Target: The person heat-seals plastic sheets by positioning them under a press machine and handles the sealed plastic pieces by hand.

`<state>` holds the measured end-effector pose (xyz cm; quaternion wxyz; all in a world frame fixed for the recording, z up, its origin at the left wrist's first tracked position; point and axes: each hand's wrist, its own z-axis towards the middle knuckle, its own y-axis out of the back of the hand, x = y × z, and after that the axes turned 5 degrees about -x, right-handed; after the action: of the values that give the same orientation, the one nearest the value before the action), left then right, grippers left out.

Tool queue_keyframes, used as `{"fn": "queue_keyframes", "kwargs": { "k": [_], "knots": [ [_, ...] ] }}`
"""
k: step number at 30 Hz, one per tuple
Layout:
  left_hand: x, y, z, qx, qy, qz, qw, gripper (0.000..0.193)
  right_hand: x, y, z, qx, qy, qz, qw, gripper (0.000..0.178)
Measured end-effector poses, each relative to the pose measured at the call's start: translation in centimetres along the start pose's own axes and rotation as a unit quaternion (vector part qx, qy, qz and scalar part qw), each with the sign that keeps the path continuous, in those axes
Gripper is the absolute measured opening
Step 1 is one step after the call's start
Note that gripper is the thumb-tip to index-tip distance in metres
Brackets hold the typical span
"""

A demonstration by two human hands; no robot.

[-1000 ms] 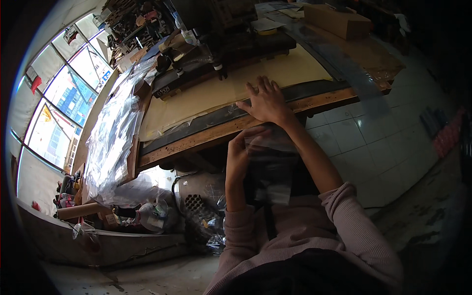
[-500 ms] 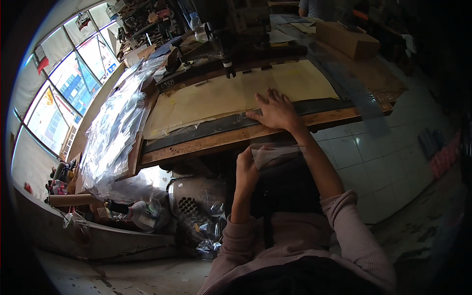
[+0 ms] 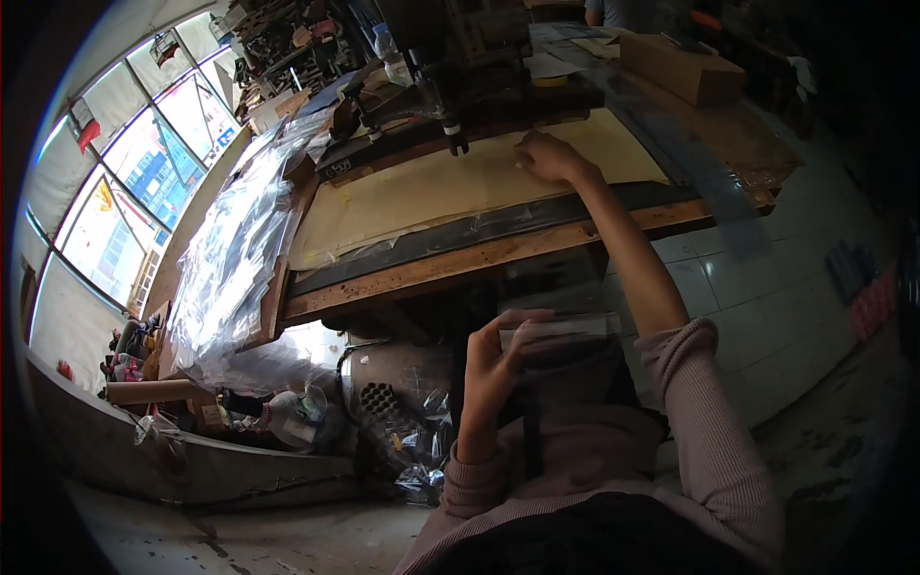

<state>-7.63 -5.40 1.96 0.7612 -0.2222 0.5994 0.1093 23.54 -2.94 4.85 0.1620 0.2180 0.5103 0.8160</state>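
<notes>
Near my body, my left hand [image 3: 491, 369] is closed on a clear plastic sheet [image 3: 575, 330], pinching its left side between thumb and fingers. The sheet stretches to the right, in front of my lap. My right hand [image 3: 554, 158] reaches over the pale yellow board [image 3: 412, 196], close to its far edge. Its fingers are bent and drawn together; anything they hold is too small or hidden. The board lies on a dark mat with a wooden front rail [image 3: 402, 288]. Left of my right hand, a dark machine's small metal tip [image 3: 456, 139] hangs over the board.
A heap of clear plastic sheets [image 3: 228, 259] covers the left side of the bench. A cardboard box [image 3: 682, 69] stands at the back right. Below the bench, at left, are a cardboard tube [image 3: 153, 391] and an egg-crate-like piece [image 3: 379, 401] among plastic scraps.
My right hand has moved from the board's near edge toward its far edge, and its spread fingers have drawn together. My left hand has come nearer my body with the plastic sheet.
</notes>
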Motion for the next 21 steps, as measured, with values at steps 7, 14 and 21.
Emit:
{"fn": "queue_keyframes", "kwargs": {
  "k": [7,14,21],
  "knots": [
    [1.0,-0.3,0.5,0.009,-0.002,0.003,1.0,0.025,1.7,-0.9,0.0,0.004,-0.003,-0.033,0.999,0.029],
    [1.3,0.3,0.4,0.004,0.01,0.016,1.0,0.025,1.7,0.1,-1.1,-0.082,0.055,0.018,0.995,0.029],
    [1.4,0.4,0.3,0.0,-0.007,0.001,1.0,0.024,2.2,-0.1,-2.6,-0.058,0.141,-0.031,0.988,0.033]
  ]
}}
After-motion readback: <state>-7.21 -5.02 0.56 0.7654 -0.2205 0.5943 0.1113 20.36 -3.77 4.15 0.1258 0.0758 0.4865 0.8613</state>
